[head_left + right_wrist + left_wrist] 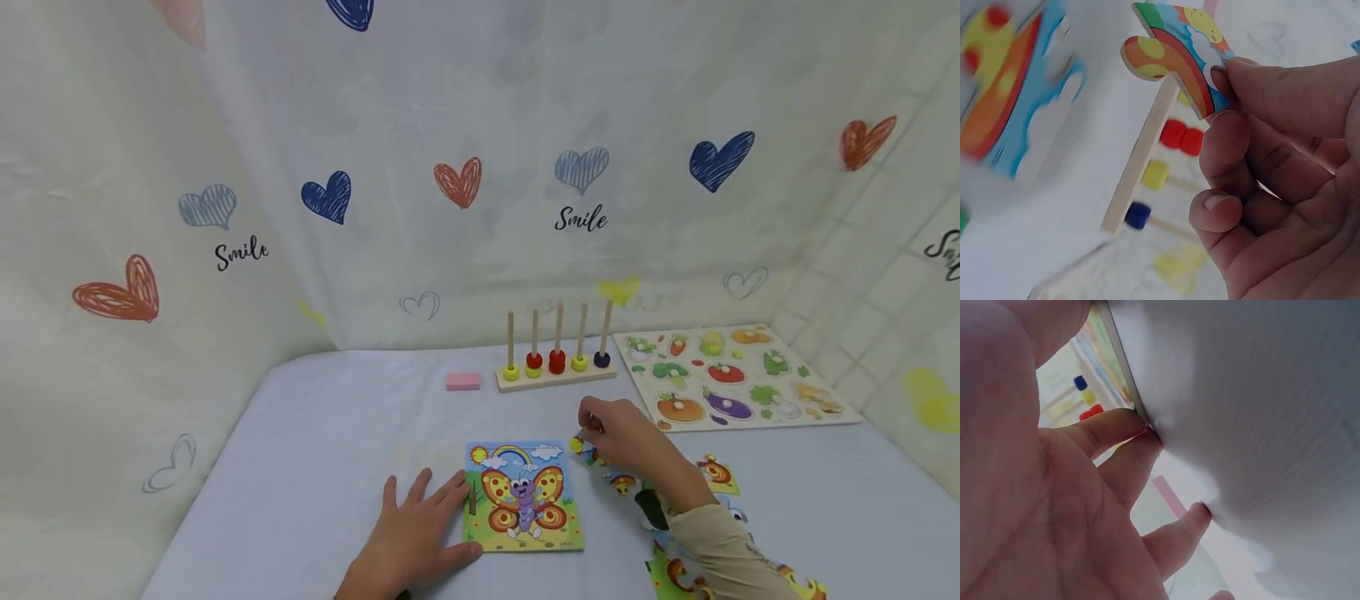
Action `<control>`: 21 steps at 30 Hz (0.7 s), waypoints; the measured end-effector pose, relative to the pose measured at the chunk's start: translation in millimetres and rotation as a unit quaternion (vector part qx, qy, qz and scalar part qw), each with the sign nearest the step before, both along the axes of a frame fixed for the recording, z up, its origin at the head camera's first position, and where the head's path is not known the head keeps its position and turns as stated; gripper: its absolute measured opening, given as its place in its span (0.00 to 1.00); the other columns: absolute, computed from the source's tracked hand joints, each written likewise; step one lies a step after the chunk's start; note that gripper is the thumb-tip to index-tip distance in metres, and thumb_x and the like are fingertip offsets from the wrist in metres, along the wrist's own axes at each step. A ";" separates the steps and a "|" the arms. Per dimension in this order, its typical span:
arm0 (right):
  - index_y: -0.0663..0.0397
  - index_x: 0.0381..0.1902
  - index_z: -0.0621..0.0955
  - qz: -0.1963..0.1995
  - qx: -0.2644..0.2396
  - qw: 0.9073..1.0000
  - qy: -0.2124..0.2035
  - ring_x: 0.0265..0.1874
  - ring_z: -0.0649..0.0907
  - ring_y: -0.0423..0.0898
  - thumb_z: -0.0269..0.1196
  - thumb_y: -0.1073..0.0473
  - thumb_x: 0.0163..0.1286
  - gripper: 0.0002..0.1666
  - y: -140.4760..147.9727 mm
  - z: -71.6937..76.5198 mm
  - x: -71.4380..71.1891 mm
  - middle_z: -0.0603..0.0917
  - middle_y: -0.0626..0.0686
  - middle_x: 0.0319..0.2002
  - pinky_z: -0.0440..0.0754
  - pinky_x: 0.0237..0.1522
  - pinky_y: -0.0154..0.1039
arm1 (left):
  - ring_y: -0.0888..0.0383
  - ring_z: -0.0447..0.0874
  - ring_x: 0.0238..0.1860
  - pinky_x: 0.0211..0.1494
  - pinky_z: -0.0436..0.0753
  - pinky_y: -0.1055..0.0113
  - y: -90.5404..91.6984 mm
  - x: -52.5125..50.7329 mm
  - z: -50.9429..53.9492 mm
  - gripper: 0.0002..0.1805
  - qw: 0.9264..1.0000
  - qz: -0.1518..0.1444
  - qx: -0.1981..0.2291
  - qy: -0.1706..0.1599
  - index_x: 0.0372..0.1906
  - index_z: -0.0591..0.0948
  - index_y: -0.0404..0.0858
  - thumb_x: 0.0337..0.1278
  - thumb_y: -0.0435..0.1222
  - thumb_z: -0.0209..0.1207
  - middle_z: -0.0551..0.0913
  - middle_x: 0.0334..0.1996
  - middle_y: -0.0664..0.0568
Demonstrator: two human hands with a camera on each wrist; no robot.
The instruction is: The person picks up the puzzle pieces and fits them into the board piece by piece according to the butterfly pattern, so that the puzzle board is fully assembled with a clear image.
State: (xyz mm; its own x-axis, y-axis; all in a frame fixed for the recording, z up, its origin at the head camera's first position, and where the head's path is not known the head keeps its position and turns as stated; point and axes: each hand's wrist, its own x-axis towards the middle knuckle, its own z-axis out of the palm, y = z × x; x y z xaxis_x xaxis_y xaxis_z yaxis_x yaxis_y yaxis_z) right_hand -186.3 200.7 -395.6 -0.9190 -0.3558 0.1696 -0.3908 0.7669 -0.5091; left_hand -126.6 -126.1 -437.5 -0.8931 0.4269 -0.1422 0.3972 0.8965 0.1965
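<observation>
Left hand [415, 532], splayed, touches the butterfly board [525, 500]; right hand [628, 437] pinches a puzzle piece [1181, 57].

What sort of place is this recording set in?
Probably a children's play or learning corner: a butterfly picture board, a peg stand with coloured beads and a vegetable board sit before a heart-printed backdrop.

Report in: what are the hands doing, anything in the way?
Left hand touching butterfly board. Right hand pinching sun-printed puzzle piece. Loose pieces around right sleeve; butterfly picture uncovered.
</observation>
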 end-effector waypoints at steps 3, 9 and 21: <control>0.54 0.37 0.79 0.011 -0.017 1.000 -0.010 0.30 0.79 0.41 0.69 0.70 0.73 0.10 -16.6 1.3 -2.3 0.85 0.46 0.32 0.82 0.34 0.40 | 0.33 0.61 0.79 0.72 0.50 0.18 0.5 0.2 0.3 0.46 1.000 0.004 -0.003 -0.002 0.79 0.73 0.50 0.61 0.68 0.65 0.69 0.80 0.58; 0.54 0.36 0.79 0.040 -0.046 0.998 -0.011 0.26 0.76 0.40 0.69 0.70 0.73 0.11 -43.7 -2.4 -8.2 0.81 0.44 0.28 0.79 0.30 0.37 | 0.34 0.61 0.79 0.73 0.50 0.19 1.2 1.2 0.7 0.46 1.000 0.005 -0.008 -0.005 0.79 0.73 0.50 0.62 0.69 0.64 0.68 0.81 0.58; 0.56 0.34 0.81 0.062 -0.069 0.995 -0.042 0.24 0.77 0.40 0.69 0.71 0.73 0.09 -94.3 -12.0 -18.8 0.81 0.45 0.25 0.79 0.29 0.36 | 0.35 0.62 0.79 0.72 0.52 0.19 2.2 2.7 5.4 0.46 1.000 0.000 -0.019 -0.002 0.79 0.74 0.50 0.63 0.69 0.63 0.68 0.81 0.59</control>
